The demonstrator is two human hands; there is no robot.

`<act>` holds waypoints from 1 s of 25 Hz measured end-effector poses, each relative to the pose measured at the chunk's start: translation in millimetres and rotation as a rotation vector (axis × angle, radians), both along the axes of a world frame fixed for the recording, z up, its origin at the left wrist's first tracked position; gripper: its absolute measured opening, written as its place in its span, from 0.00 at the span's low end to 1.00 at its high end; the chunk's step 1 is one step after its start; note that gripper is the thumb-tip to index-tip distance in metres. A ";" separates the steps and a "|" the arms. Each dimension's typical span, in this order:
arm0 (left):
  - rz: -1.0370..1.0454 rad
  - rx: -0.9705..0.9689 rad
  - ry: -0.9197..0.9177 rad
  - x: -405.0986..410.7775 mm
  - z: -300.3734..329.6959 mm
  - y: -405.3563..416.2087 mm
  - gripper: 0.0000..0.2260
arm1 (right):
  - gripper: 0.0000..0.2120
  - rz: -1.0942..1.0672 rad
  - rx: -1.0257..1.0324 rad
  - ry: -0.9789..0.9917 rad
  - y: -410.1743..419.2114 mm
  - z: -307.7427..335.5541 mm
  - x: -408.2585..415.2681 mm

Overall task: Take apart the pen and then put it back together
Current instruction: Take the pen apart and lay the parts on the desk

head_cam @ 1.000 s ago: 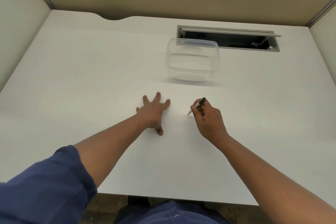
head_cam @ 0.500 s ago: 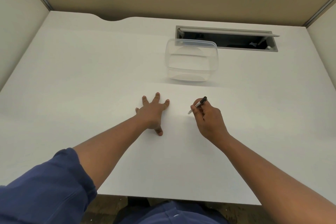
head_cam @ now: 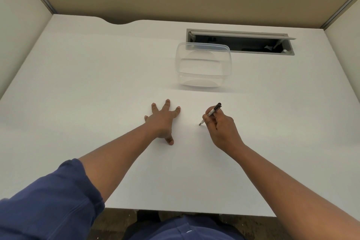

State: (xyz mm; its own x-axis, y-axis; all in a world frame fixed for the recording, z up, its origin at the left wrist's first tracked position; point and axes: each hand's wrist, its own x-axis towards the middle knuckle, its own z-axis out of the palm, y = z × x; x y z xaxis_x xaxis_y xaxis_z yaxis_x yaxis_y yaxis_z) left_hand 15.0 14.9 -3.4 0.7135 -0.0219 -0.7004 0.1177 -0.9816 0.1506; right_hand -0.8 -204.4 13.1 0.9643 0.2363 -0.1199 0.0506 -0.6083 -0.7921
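Note:
A slim pen (head_cam: 213,111) with a dark upper end and a pale tip is held in a writing grip by my right hand (head_cam: 221,128). Its tip points down-left and touches or nearly touches the white table (head_cam: 87,103). The pen looks whole, with its middle hidden by my fingers. My left hand (head_cam: 162,121) lies flat on the table to the left of the pen, fingers spread, holding nothing.
A clear plastic container (head_cam: 203,65) stands behind my hands with nothing visible inside. Behind it a grey cable hatch (head_cam: 241,42) is open in the table top. Beige partition walls enclose the table on three sides.
Both hands stay in nearly the same place. The pen remains in my right hand's grip, its tip shifted very slightly on the table.

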 end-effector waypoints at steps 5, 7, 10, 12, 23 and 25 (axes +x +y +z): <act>0.063 -0.182 -0.207 -5.4 -6.2 -8.5 0.45 | 0.05 0.007 0.012 -0.026 -0.4 -0.1 -0.5; 0.118 -0.419 -0.326 -8.8 -5.6 -21.7 0.34 | 0.05 0.014 0.012 -0.041 0.9 1.5 1.4; 0.176 -0.632 -0.347 -15.5 -3.0 -44.0 0.15 | 0.05 0.040 -0.001 -0.073 2.1 2.5 2.2; 0.186 -0.657 -0.378 -17.8 -2.2 -52.0 0.07 | 0.05 0.042 -0.005 -0.078 2.4 1.7 2.3; 0.518 -0.885 -0.352 -23.1 -1.7 -52.2 0.03 | 0.14 0.002 -0.005 0.101 -4.9 -3.7 -7.1; 0.679 -1.023 -0.295 -24.2 -1.5 -51.6 0.04 | 0.10 0.015 -0.040 0.103 -3.2 -7.5 -9.4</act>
